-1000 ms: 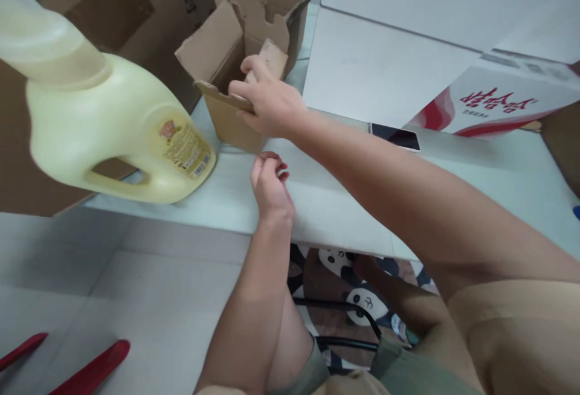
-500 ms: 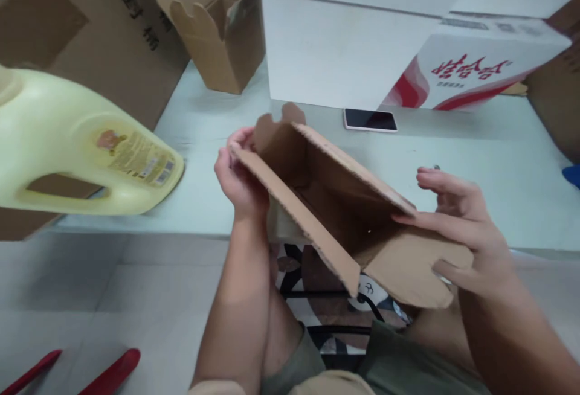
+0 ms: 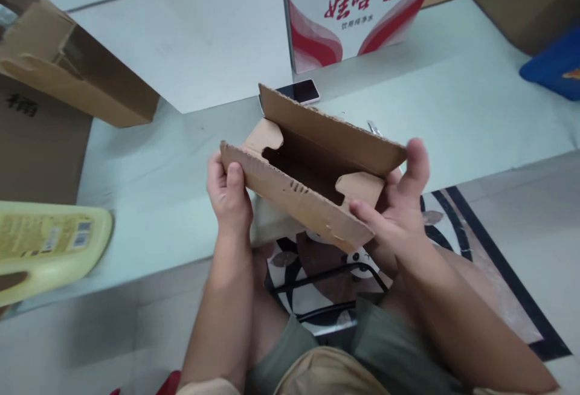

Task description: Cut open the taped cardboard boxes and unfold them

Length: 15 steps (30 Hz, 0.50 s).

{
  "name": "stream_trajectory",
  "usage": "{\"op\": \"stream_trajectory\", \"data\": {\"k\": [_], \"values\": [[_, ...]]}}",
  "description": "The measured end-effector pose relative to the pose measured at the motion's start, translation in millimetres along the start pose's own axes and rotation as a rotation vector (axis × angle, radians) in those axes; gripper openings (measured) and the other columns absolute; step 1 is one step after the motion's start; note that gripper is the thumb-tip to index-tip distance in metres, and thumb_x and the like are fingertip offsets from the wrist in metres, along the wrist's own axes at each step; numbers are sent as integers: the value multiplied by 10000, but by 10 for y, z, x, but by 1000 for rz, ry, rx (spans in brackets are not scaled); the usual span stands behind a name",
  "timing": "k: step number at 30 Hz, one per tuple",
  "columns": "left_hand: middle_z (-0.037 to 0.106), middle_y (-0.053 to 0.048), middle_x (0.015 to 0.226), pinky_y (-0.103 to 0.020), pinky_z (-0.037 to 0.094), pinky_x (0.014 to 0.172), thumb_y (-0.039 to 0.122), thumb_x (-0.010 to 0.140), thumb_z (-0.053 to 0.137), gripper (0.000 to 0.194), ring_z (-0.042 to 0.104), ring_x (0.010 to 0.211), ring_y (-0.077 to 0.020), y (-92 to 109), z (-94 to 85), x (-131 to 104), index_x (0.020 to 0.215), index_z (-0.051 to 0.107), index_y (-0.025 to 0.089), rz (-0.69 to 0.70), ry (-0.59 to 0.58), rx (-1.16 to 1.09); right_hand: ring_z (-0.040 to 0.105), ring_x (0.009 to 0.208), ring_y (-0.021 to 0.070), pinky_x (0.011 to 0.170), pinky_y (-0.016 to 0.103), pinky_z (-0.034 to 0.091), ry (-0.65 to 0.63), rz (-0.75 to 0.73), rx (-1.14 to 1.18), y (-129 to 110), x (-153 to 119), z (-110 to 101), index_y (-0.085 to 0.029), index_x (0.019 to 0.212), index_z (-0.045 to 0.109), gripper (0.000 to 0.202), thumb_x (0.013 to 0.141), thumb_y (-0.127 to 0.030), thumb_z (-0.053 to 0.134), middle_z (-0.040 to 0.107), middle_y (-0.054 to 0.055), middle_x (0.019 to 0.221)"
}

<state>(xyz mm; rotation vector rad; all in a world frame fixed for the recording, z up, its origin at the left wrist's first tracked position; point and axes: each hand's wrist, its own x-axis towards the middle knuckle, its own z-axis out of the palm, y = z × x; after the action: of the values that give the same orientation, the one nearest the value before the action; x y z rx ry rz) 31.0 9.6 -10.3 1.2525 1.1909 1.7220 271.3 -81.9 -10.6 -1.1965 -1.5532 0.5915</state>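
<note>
A brown cardboard box [image 3: 294,195] is held over the table's front edge, its opening facing up and toward me. Its two small notched end flaps are folded inward over the opening, while the two long flaps stand up and apart. My left hand [image 3: 229,192] grips the left end, thumb on the near long flap. At the right end, my right hand [image 3: 401,202] has its fingers around the box, one finger on the near flap and another raised by the corner of the far flap. The inside of the box is dark.
On the pale table [image 3: 475,105] are a phone [image 3: 306,91] behind the box, a white carton with red print [image 3: 362,8], a large white box [image 3: 203,38] and another cardboard box [image 3: 90,69]. A yellow bottle [image 3: 58,244] stands left; a blue object [image 3: 555,69] lies right.
The end flaps of the box have folded inward, and the right hand has moved in closer to the box. The view has turned to the right.
</note>
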Motion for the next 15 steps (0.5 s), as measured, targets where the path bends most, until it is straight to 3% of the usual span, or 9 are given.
{"op": "stream_trajectory", "data": {"k": [2, 4, 6, 7, 11, 15], "values": [[645, -43, 1047, -333, 511, 973, 690, 796, 735, 544, 638, 984, -194, -72, 62, -1, 1094, 666, 241, 14, -10, 29, 640, 1294, 279, 1076, 531, 560, 14, -31, 127, -4, 2, -13, -524, 1609, -66, 978, 948, -319, 626, 551, 61, 1501], [657, -54, 1171, -342, 490, 1044, 648, 826, 733, 533, 639, 1106, -209, -100, 95, 1, 1182, 661, 257, 44, -31, 43, 632, 1285, 272, 1094, 523, 543, -12, -69, 183, -2, 14, -44, -505, 1596, 207, 795, 943, -304, 613, 573, 46, 1458], [653, -59, 1269, -354, 460, 1113, 596, 854, 732, 501, 619, 1213, -222, -91, 110, 0, 1229, 659, 272, 61, -60, 60, 601, 1312, 295, 1113, 532, 521, -46, -86, 178, 7, 22, -73, -411, 1443, 528, 490, 957, -376, 577, 584, 54, 1435], [654, -59, 1286, -359, 454, 1129, 580, 863, 728, 486, 614, 1237, -227, -79, 113, -3, 1235, 662, 275, 63, -72, 71, 586, 1327, 308, 1120, 536, 512, -53, -86, 171, 12, 23, -82, -367, 1355, 615, 398, 966, -425, 556, 591, 61, 1429], [681, -54, 1252, -365, 479, 1107, 558, 878, 710, 426, 634, 1198, -225, -30, 116, -18, 1188, 694, 266, 74, -88, 105, 599, 1299, 331, 1105, 561, 509, -18, -75, 106, 2, 23, -72, -321, 1256, 671, 420, 975, -590, 513, 634, 83, 1380], [684, -52, 1221, -376, 494, 1087, 590, 879, 687, 431, 642, 1174, -231, -16, 126, -36, 1153, 707, 257, 84, -82, 126, 630, 1242, 332, 1065, 562, 524, 16, -96, 19, -31, 48, -38, -312, 1205, 671, 381, 954, -581, 569, 660, 99, 1315]]}}
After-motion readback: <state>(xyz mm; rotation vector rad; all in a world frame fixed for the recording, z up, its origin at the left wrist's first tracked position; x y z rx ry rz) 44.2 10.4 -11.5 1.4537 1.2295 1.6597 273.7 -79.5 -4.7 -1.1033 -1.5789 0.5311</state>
